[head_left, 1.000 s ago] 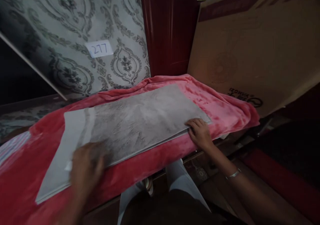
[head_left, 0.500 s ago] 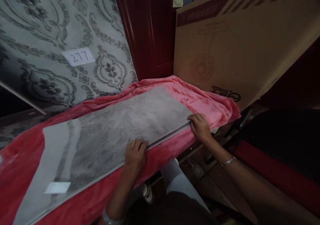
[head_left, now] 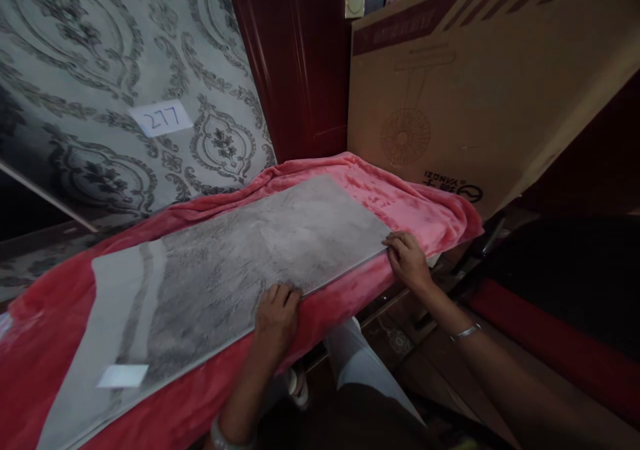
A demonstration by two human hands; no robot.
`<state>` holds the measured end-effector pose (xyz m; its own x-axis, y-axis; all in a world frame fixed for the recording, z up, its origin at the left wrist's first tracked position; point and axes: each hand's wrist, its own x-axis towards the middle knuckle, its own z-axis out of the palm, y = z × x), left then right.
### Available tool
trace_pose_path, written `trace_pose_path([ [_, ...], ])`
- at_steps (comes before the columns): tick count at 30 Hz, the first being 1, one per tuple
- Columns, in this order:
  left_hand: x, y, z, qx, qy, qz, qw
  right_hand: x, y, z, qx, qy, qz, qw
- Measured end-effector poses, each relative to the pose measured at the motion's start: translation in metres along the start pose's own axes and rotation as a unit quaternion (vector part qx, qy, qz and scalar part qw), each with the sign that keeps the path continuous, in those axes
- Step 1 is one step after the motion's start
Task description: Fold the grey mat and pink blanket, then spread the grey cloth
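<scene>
Grey sheet [head_left: 260, 243] lies flat on the pink blanket [head_left: 425, 217], in front of the person. Long axis runs slantwise: near-left to far-right. Squared end points far-right, toward the big carton [head_left: 450, 103]; pale end with the darker stripe points near-left. Near long edge faces the person's legs, far one faces the patterned wall [head_left: 223, 137]. White label [head_left: 123, 376] sits on the pale end, close to the near edge.

Left hand [head_left: 277, 317]: fingers bent over the near edge, roughly mid-length, touching. Thumb hidden, so can't tell if that grip is clamped or just pressing. Right hand [head_left: 407, 260]: fingertips on the near-right corner, touching. Underside of that grip is out of sight too; can't tell whether it's pinched or just resting.

Hard to make out: near-left corner of the sheet is cut off. Edge there looks layered, can't count layers. A short stretch of near edge is covered by the left hand. Whatever carries the blanket is covered. Label too washed out to read. Bracelet [head_left: 225, 438] at the left wrist is partly cut off; silver bangle [head_left: 466, 333] on the right shows fine. Right side of the room is mostly dark.
</scene>
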<state>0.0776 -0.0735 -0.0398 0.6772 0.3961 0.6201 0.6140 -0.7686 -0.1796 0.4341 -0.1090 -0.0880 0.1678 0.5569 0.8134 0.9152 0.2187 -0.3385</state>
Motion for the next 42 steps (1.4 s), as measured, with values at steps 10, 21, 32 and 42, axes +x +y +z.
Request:
trace_pose_path([
  [10, 0.022, 0.001, -0.026, -0.026, -0.114, -0.087, 0.989, 0.043, -0.055, -0.005, -0.064, -0.140, -0.029, 0.988],
  [21, 0.023, -0.002, -0.009, -0.008, -0.282, -0.190, 0.940, 0.042, -0.044, 0.045, -0.155, -0.339, 0.015, 0.928],
  [32, 0.036, -0.079, -0.029, -0.091, -0.257, -0.207, 0.940, 0.090, -0.054, 0.055, -0.145, -0.353, -0.004, 0.924],
  [42, 0.048, -0.118, 0.005, 0.057, -0.323, -0.307, 0.893, 0.121, -0.126, 0.151, -0.008, -0.443, -0.147, 0.884],
])
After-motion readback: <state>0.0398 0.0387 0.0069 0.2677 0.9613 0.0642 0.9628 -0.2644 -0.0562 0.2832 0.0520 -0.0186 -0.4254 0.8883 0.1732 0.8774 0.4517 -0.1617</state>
